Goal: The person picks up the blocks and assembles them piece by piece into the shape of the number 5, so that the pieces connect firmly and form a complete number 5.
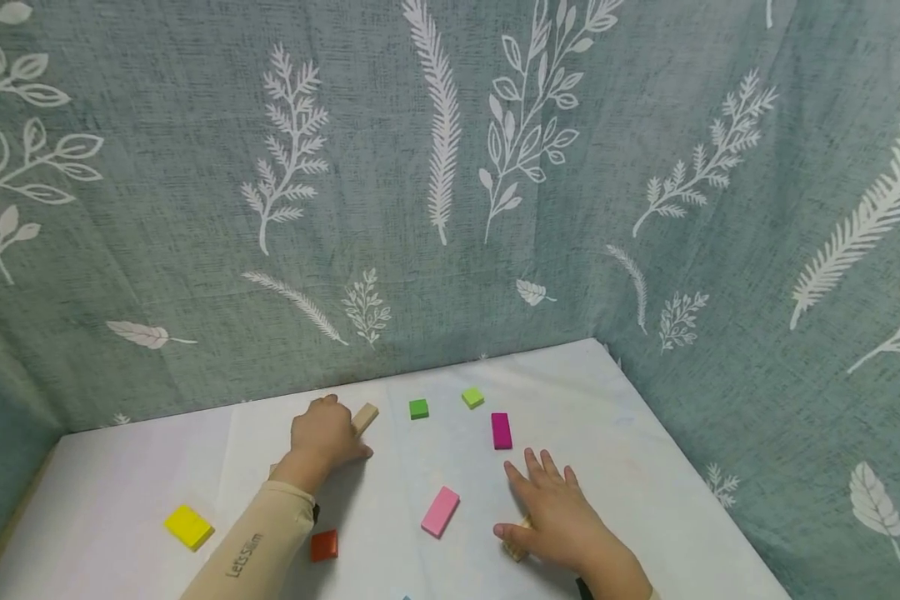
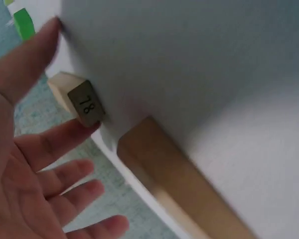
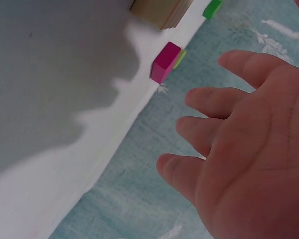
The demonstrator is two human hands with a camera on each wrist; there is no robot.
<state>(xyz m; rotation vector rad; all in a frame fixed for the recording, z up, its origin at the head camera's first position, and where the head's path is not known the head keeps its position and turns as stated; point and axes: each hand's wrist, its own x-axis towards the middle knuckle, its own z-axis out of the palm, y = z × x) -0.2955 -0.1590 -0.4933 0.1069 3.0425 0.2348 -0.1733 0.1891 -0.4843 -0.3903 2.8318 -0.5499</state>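
My left hand (image 1: 328,433) reaches to the back left of the white table, beside a plain wooden block (image 1: 365,418). In the left wrist view that block (image 2: 78,98) bears the number 78; the index fingertip appears to touch its edge, while the thumb stands apart. A second, longer wooden block (image 2: 174,174) lies near the left fingers, mostly hidden behind the arm in the head view. My right hand (image 1: 562,517) hovers palm down with fingers spread over wooden pieces (image 1: 516,550), partly covered by it. Those pieces (image 3: 162,12) look stacked or grooved and stand apart from the fingers.
Between the hands lies a pink block (image 1: 440,512). Behind are a magenta block (image 1: 501,431), a green cube (image 1: 418,408) and a lime block (image 1: 472,397). A red block (image 1: 324,546) and a yellow block (image 1: 189,527) lie left. Patterned curtains (image 1: 450,208) border the table (image 1: 390,517).
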